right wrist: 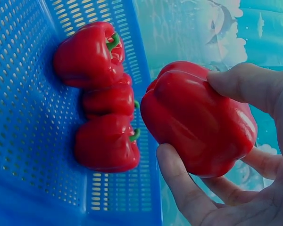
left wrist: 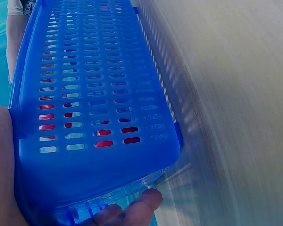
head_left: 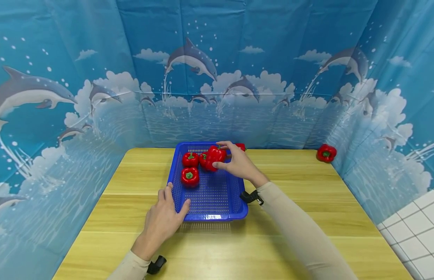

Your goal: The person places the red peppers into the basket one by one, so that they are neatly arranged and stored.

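My right hand [head_left: 239, 163] holds a red bell pepper [head_left: 215, 157] over the back part of a blue plastic basket [head_left: 217, 216]. Thumb and fingers lie around that pepper's sides in the right wrist view. Three more red bell peppers sit in the basket: a back-left one [head_left: 190, 159], a front one [head_left: 190, 177] and a partly covered one [head_left: 203, 158]. At the basket's front left corner, my left hand [head_left: 163, 216] grips the rim, with the thumb toward the front side and fingers along the left side.
Another red bell pepper [head_left: 326, 153] lies at the table's far right corner. Part of a further red pepper [head_left: 241, 146] shows behind my right hand, near the basket's back right corner. A dolphin-print curtain [head_left: 217, 116] borders the wooden table [head_left: 290, 217].
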The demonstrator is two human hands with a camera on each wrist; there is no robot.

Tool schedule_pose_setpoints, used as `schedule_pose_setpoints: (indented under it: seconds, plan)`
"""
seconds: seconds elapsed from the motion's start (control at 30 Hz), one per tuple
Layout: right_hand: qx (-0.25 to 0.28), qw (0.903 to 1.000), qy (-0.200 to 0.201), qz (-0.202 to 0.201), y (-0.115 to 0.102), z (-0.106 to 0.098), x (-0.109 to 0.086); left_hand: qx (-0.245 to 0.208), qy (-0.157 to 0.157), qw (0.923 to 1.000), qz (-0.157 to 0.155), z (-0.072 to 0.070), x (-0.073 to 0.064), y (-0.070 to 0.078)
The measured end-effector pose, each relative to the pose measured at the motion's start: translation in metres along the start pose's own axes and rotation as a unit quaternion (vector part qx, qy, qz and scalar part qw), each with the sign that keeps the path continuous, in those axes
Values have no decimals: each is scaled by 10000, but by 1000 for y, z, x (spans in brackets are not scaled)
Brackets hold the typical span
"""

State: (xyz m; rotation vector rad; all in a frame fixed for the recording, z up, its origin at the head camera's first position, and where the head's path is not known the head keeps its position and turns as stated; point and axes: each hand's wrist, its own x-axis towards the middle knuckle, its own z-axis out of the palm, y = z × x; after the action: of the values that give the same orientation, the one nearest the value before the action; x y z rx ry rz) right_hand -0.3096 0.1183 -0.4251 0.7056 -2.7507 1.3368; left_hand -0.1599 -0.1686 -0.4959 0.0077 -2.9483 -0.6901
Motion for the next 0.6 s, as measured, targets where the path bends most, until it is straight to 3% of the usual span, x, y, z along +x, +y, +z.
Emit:
schedule_pose_setpoints:
  seconds: [0.6]
  plan:
    - [-125, 9995, -282, 22, -1, 21, 21, -44, 21, 10000, 33, 1, 1, -1]
